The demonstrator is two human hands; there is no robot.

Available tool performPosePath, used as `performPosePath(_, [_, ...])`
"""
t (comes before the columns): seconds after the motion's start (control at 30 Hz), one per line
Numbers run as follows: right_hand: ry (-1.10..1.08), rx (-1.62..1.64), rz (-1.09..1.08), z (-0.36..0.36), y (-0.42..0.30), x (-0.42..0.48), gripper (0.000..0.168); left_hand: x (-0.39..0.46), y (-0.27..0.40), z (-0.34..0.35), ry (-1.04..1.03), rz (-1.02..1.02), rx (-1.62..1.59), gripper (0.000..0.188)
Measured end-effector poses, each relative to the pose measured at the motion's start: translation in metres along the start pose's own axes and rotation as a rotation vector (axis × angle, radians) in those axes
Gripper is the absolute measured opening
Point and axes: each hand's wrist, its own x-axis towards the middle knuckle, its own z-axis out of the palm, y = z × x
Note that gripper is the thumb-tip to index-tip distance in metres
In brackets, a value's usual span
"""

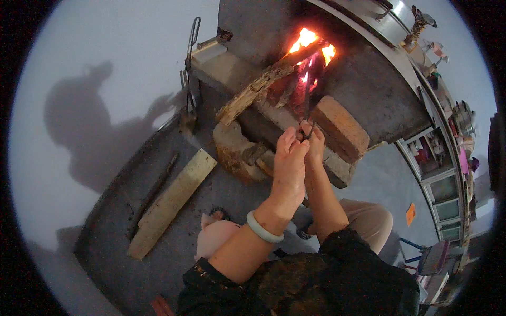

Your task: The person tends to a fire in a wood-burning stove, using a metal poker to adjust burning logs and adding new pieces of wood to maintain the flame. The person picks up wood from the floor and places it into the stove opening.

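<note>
My left hand point(289, 158), with a pale bangle point(264, 230) on its forearm, and my right hand point(315, 144) are close together before the stove mouth. Between them is the looped end of a thin dark metal fire tool point(307, 93); its shaft runs into the fire. Both hands appear closed around this handle, though the left fingers partly hide the grip. Flames point(308, 39) and red embers glow beyond. A rough split log point(257, 93) slants into the flames on the left, its near end outside the opening. To the right lies a reddish brick point(342, 126).
A squared wooden plank point(172, 203) and a dark stick point(156, 193) lie on the floor. Long-handled metal fire tools point(189, 79) lean against the wall. A worn stump-like block point(237, 154) stands before the stove. A metal pot point(389, 23) sits on top; a small stool point(431, 256) stands right.
</note>
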Motion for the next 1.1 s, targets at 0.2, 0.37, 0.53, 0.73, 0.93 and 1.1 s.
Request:
performPosePath(0.2, [0.019, -0.035, -0.041, 0.022, 0.007, 0.019, 0.017, 0.002, 0.003, -0.006, 0.002, 0.029, 0.008, 0.061])
performPosePath(0.37, [-0.013, 0.023, -0.036, 0.022, 0.038, 0.033, 0.017, 0.003, 0.015, -0.007, 0.028, 0.087, -0.028, 0.051])
performPosePath(0.53, [0.001, -0.009, -0.069, -0.003, 0.031, 0.04, 0.016, 0.021, -0.022, 0.005, 0.044, 0.124, 0.027, 0.042])
performPosePath(0.73, [-0.065, -0.056, -0.033, 0.0, 0.044, 0.017, 0.015, 0.039, -0.045, -0.001, 0.116, 0.187, 0.099, 0.046])
performPosePath(0.93, [-0.112, -0.116, -0.045, -0.024, 0.038, -0.001, 0.015, 0.045, -0.051, 0.003, 0.188, 0.191, 0.253, 0.047])
performPosePath(1.1, [-0.144, -0.182, -0.07, -0.047, 0.032, -0.026, 0.016, 0.03, -0.033, 0.013, 0.197, 0.288, 0.324, 0.049])
